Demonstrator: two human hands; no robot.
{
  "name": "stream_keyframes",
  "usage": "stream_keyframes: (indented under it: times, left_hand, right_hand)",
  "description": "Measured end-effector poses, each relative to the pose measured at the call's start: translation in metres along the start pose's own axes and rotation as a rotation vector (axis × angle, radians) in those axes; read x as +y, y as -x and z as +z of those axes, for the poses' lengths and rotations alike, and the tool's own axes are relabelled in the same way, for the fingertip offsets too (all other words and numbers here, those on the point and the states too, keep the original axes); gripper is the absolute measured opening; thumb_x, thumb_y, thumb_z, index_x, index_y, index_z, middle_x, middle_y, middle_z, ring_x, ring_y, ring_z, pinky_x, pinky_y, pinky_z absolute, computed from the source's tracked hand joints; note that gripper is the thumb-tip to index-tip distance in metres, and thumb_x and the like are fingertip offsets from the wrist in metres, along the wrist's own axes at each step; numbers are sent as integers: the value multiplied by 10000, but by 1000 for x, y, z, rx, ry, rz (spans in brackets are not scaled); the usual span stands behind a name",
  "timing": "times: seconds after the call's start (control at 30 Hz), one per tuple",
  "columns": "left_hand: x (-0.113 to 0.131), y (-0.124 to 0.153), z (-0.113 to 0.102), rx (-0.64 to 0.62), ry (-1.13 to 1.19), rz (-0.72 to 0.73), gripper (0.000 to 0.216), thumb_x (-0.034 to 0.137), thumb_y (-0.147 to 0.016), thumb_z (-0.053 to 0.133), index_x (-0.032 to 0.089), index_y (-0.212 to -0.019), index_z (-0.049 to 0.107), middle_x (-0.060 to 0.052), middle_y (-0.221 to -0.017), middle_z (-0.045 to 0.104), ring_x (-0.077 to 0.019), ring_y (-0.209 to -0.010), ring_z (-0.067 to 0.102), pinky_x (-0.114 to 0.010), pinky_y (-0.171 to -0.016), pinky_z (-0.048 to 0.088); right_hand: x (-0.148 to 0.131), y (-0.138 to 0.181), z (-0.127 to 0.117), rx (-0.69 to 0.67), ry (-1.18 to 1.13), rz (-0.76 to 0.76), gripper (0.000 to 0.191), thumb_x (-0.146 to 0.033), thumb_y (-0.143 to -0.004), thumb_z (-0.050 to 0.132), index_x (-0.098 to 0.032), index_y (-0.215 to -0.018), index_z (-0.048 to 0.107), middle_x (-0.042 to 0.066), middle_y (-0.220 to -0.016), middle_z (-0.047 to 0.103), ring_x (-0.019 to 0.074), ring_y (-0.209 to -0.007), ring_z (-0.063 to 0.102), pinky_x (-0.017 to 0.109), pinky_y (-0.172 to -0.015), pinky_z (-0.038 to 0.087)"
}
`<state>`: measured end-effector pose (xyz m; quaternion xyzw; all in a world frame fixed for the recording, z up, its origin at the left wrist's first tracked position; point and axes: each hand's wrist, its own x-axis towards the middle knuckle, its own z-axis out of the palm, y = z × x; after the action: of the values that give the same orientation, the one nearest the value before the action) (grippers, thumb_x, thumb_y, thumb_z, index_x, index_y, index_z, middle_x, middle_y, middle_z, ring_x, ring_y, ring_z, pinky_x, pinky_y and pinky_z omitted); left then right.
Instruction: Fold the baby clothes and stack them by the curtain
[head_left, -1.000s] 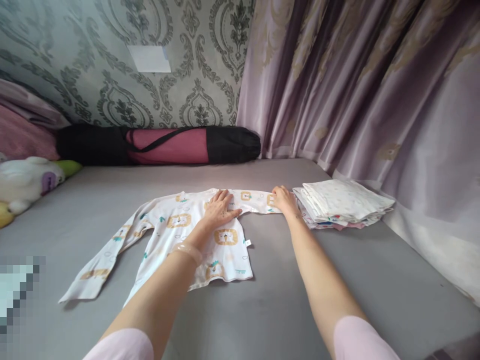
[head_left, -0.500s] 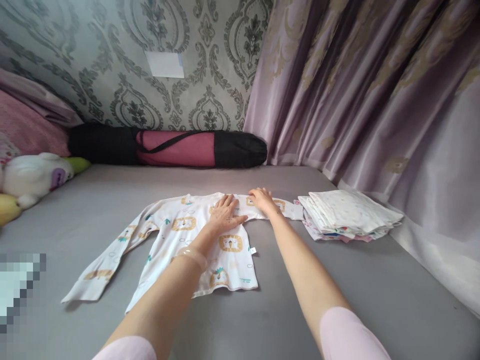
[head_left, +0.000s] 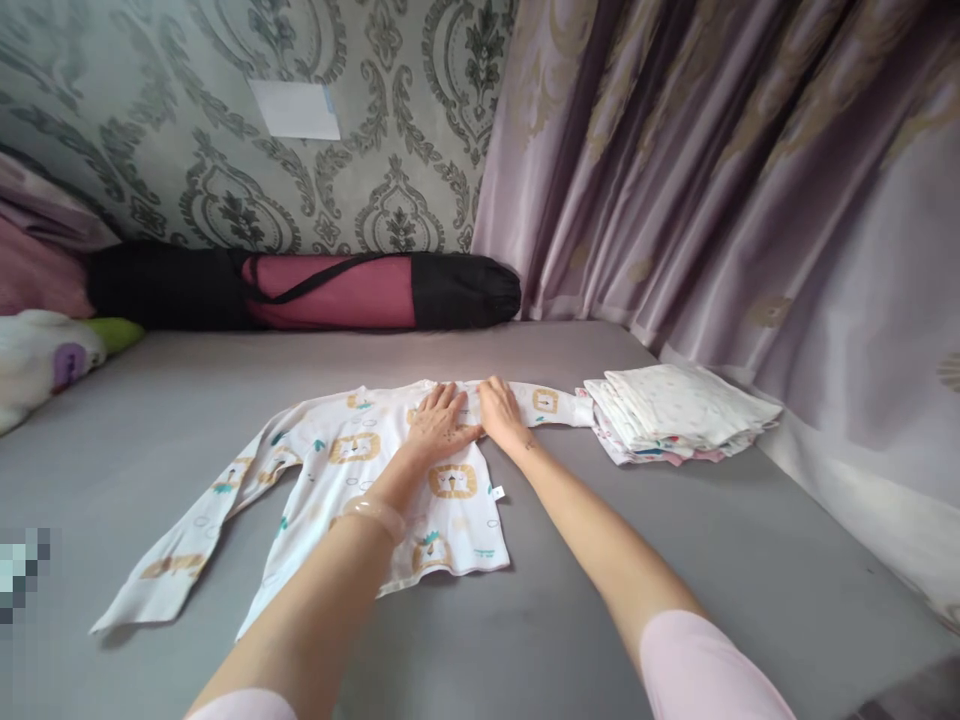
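Note:
A white long-sleeved children's shirt [head_left: 360,490] with yellow lion faces lies spread on the grey sheet. My left hand [head_left: 444,420] rests palm down near its right shoulder, fingers spread, with a pale bangle on the wrist. Close beside it, my right hand [head_left: 501,412] lies over the top of the right sleeve, its fingers extended and close together. That sleeve stretches out to the right, its cuff touching a stack of folded clothes [head_left: 682,405]. The left sleeve [head_left: 172,560] slants down toward the lower left. Part of the shirt's lower front is hidden behind my left forearm.
A black and maroon rolled bag [head_left: 330,290] lies along the patterned wall. A white plush toy [head_left: 37,360] sits at the left edge. Mauve curtains [head_left: 675,200] hang down on the right. The grey sheet [head_left: 540,640] extends under everything.
My right hand has slid left along the sleeve, from its middle to near the shoulder beside my left hand. My left hand stays on the shirt. The view has turned slightly right.

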<state>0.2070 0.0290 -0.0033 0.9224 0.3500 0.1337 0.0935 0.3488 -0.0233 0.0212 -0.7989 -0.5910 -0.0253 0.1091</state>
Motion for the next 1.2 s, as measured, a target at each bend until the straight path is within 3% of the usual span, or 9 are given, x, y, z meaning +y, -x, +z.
stream_keyframes:
  times: [0.13, 0.23, 0.37, 0.47, 0.6, 0.8, 0.97, 1.03, 1.2]
  left_hand:
    - [0, 0, 0, -4, -2, -5, 725, 672, -828, 509, 213, -1387, 465, -135, -1537, 366, -336, -1442, 258, -482, -1157, 260]
    - [1, 1, -3, -4, 11, -12, 723, 683, -826, 504, 223, -1382, 469, -132, -1536, 368, -335, -1441, 262, -482, -1155, 262]
    - [3, 1, -6, -33, 21, -20, 728, 686, -821, 512, 228, -1384, 460, -132, -1542, 358, -338, -1441, 257, -504, -1143, 267]
    - [2, -1, -7, -61, 27, -29, 743, 686, -806, 535, 238, -1392, 447, -125, -1554, 341, -339, -1447, 242, -509, -1147, 253]
    - [-1, -2, -4, -62, 38, -25, 745, 688, -807, 531, 237, -1393, 447, -124, -1558, 334, -339, -1449, 237, -506, -1151, 246]
    - [1, -3, -3, -63, 63, -17, 758, 705, -807, 512, 227, -1392, 457, -137, -1560, 327, -355, -1452, 230, -527, -1149, 245]
    - [3, 2, -28, -157, 104, 6, 708, 637, -861, 491, 178, -1398, 447, -164, -1568, 296, -330, -1458, 238, -487, -1152, 264]
    - [-3, 14, -44, -128, 87, 21, 645, 573, -881, 508, 167, -1381, 468, -165, -1555, 321, -310, -1438, 292, -443, -1151, 285]
    - [-53, 87, -90, 20, 1, -61, 389, 370, -889, 535, 194, -1235, 568, -127, -1302, 573, -262, -1211, 528, -378, -1041, 417]
  right_hand:
    - [7, 14, 8, -79, -105, -50, 418, -191, -987, 312, -169, -1358, 503, 101, -1419, 492, 207, -1260, 453, 309, -1047, 341]
    - [17, 25, 6, -140, -103, 13, 494, -300, -1013, 259, -168, -1477, 364, 98, -1567, 311, 240, -1421, 273, 438, -1159, 182]
    - [38, 35, -10, -303, -91, 120, 614, -564, -982, 237, -303, -1538, 238, 33, -1630, 134, 317, -1485, 54, 612, -1145, 11]
    - [63, 39, -25, -367, -87, 195, 596, -577, -977, 175, -358, -1526, 252, 24, -1634, 116, 321, -1485, 47, 648, -1126, 38]
    - [94, 45, -35, -318, 21, 337, 550, -433, -997, 143, -320, -1518, 275, 79, -1610, 199, 282, -1466, 168, 658, -1110, 121]
    - [104, 54, -23, -244, 134, 357, 557, -387, -998, 115, -287, -1531, 240, 92, -1601, 220, 242, -1466, 181, 638, -1119, 137]
    - [107, 46, -23, -255, 136, 351, 558, -392, -997, 119, -285, -1527, 260, 126, -1587, 246, 275, -1451, 223, 659, -1089, 176]
    - [106, 41, -25, -255, 138, 344, 550, -392, -998, 145, -279, -1514, 297, 141, -1565, 291, 287, -1428, 280, 649, -1083, 200]
    - [72, 36, -28, -101, 178, 247, 510, -270, -963, 308, -178, -1456, 396, 161, -1532, 346, 273, -1398, 332, 523, -1121, 225]
